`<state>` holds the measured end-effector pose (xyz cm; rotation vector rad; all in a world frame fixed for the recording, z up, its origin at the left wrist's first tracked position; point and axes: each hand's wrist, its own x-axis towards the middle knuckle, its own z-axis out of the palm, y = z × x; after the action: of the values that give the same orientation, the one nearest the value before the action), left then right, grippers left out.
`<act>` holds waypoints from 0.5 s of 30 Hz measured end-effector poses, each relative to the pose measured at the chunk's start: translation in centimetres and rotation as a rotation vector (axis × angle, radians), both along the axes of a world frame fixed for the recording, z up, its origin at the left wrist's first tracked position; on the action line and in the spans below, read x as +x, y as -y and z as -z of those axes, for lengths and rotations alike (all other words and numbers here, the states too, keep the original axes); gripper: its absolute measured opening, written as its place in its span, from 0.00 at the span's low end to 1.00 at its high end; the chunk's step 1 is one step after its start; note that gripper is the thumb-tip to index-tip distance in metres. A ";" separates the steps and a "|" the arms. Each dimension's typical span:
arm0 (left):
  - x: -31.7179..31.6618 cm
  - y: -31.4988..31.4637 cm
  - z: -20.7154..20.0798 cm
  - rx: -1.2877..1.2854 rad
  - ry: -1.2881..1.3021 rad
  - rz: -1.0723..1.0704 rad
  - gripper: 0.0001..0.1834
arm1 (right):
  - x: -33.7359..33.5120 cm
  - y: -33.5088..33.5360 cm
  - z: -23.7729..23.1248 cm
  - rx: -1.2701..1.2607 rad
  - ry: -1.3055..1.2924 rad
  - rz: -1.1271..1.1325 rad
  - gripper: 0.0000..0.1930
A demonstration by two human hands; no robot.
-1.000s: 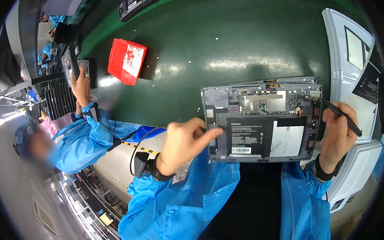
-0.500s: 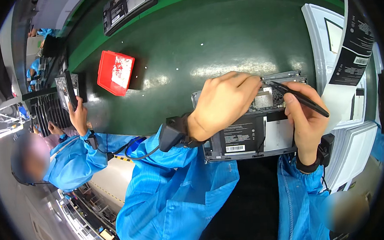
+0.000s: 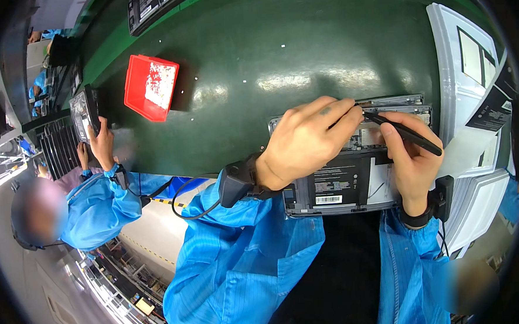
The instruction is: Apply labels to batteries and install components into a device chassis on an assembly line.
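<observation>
An opened laptop-like device lies in front of me at the table's near edge. Its black battery with a white label faces up, and a circuit board runs along its far side. My right hand grips black tweezers like a pen, their tip at the far edge of the board. Right beside that tip, the fingertips of my left hand are pressed together; whatever they pinch is hidden. The left hand covers the device's far left part.
A red bin of small white pieces stands at the left, with several white bits scattered near it. White trays and a black label sheet are stacked at the right. On the far left a co-worker holds another device.
The view has shifted a little, so the device appears slightly further right. Both hands stay together at the board's far edge. At the left, the co-worker's second hand has come nearer their device.
</observation>
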<state>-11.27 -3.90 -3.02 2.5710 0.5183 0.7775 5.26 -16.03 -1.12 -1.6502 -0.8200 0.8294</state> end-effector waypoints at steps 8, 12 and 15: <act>0.1 -0.2 0.3 -0.028 0.013 0.003 0.14 | -0.1 -0.3 0.1 -0.012 -0.027 -0.001 0.10; 0.3 0.0 0.1 -0.058 0.006 0.006 0.14 | 0.0 -0.2 -0.2 -0.047 -0.017 -0.028 0.10; 0.5 0.1 -0.1 -0.065 0.029 0.000 0.15 | 0.1 -0.1 -0.2 -0.032 -0.008 -0.024 0.10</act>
<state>-10.78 -4.02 -2.97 2.4969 0.5265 0.7834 5.37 -15.88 -0.93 -1.6671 -0.8262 0.8697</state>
